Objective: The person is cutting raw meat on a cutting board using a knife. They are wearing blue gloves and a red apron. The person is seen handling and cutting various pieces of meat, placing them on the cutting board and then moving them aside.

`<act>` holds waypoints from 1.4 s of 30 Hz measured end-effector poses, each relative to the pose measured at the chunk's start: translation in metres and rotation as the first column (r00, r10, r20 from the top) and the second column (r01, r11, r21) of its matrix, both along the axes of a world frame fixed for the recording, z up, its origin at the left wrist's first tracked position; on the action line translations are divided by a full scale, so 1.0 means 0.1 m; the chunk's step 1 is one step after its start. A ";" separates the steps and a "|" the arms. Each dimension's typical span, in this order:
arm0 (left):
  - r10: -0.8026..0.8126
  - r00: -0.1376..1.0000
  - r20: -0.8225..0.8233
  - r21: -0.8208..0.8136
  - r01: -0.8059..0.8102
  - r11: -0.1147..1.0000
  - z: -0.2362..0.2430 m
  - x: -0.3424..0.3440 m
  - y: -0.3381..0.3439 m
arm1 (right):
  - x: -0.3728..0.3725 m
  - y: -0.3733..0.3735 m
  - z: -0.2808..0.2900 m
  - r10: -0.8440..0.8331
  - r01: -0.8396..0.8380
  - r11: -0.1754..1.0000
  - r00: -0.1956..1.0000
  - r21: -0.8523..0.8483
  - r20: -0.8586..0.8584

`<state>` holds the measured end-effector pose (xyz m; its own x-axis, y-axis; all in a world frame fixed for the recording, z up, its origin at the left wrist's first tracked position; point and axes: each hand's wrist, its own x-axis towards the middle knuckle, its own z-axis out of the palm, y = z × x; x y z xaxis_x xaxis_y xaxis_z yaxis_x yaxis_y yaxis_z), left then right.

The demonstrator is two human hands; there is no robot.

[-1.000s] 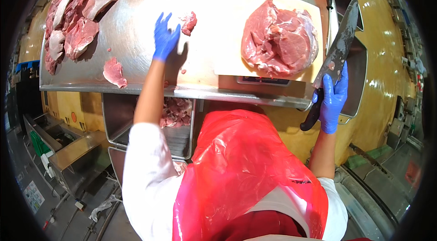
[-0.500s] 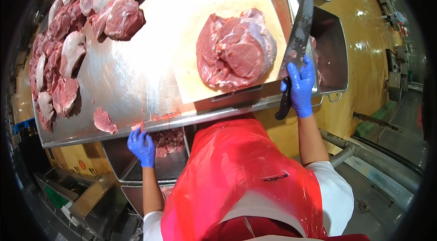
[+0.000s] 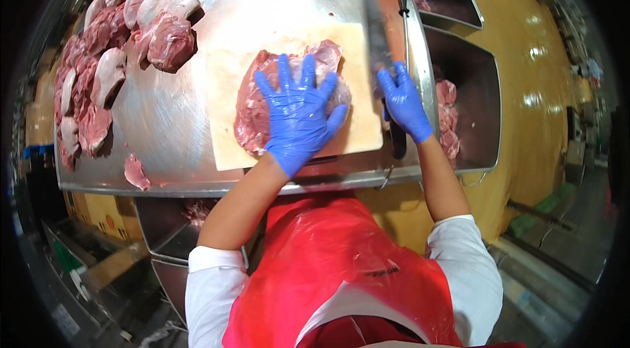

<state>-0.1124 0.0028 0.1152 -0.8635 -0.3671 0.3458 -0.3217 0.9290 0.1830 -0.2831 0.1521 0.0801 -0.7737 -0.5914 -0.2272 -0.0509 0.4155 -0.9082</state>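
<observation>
Left hand flat on the meat, right hand with the knife beside it.
The left hand (image 3: 295, 115) is open with spread fingers, resting on the large piece of meat (image 3: 248, 111) without gripping it, probably to keep it steady. The right hand (image 3: 405, 104) is closed around the handle of the long knife (image 3: 377, 36); its blurred blade points to the far side, seemingly kept away from the left hand. The meat lies on the pale cutting board (image 3: 362, 134), at the near side of the desk (image 3: 164, 128), perhaps for easy reach. Farther left are piled meat pieces (image 3: 108, 79); to the right, a metal bin (image 3: 482, 88).
</observation>
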 end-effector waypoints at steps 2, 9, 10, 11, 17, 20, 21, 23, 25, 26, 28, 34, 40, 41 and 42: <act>0.084 0.995 0.044 0.055 -0.086 0.995 0.05 -0.06 -0.03 | -0.13 0.04 0.01 0.205 -0.176 0.974 0.954 0.145 -0.217; 0.191 0.982 0.011 0.014 -0.191 0.981 0.02 -0.01 -0.06 | -0.33 -0.35 0.18 0.564 -0.526 0.822 0.690 0.221 -0.455; 0.214 0.976 0.045 -0.003 -0.214 0.977 0.13 -0.02 0.01 | -0.36 -0.31 0.02 0.541 -0.544 0.820 0.637 0.177 -0.548; 0.243 0.967 0.080 -0.016 -0.242 0.970 0.17 -0.02 0.07 | -0.36 -0.32 0.02 0.596 -0.557 0.794 0.634 0.244 -0.493; 0.263 0.952 0.154 0.265 -0.297 0.917 0.20 -0.09 -0.27 | -0.38 -0.42 0.22 0.791 -0.612 0.611 0.456 0.502 -0.407; 0.282 0.925 0.256 0.450 -0.372 0.812 0.21 -0.08 -0.46 | -0.53 -0.02 0.26 0.837 -0.607 0.542 0.453 0.581 -0.307; 0.277 0.924 0.265 0.473 -0.374 0.798 0.22 -0.08 -0.46 | -0.57 0.10 0.33 0.859 -0.618 0.486 0.467 0.618 -0.209; 0.254 0.925 0.281 0.491 -0.366 0.791 0.18 -0.08 -0.47 | -0.60 0.14 0.29 0.866 -0.608 0.460 0.469 0.647 -0.175; 0.219 0.930 0.294 0.473 -0.341 0.813 0.16 -0.08 -0.52 | -0.59 -0.06 0.22 0.869 -0.622 0.440 0.477 0.648 -0.132; 0.197 0.934 0.299 0.475 -0.324 0.818 0.17 -0.11 -0.55 | -0.55 -0.37 0.15 0.864 -0.634 0.442 0.491 0.634 -0.111; 0.185 0.930 0.317 0.476 -0.325 0.817 0.20 -0.14 -0.58 | -0.51 -0.96 -0.05 0.838 -0.700 0.541 0.497 0.467 -0.226; 0.205 0.976 0.074 0.470 -0.216 0.856 0.08 0.06 -0.65 | -0.76 -1.09 0.09 0.842 -0.773 0.538 0.476 0.336 -0.252; 0.254 0.966 0.045 0.459 -0.246 0.854 0.04 0.09 -0.58 | -0.94 -1.22 0.53 0.927 -0.662 0.257 -0.035 0.704 -0.372; 0.255 0.967 0.014 0.470 -0.232 0.852 0.04 0.09 -0.58 | -0.97 -1.28 0.58 0.926 -0.626 0.210 -0.120 0.751 -0.359; 0.256 0.966 -0.017 0.481 -0.217 0.849 0.03 0.10 -0.60 | -1.02 -1.25 0.64 0.933 -0.583 0.187 -0.148 0.791 -0.329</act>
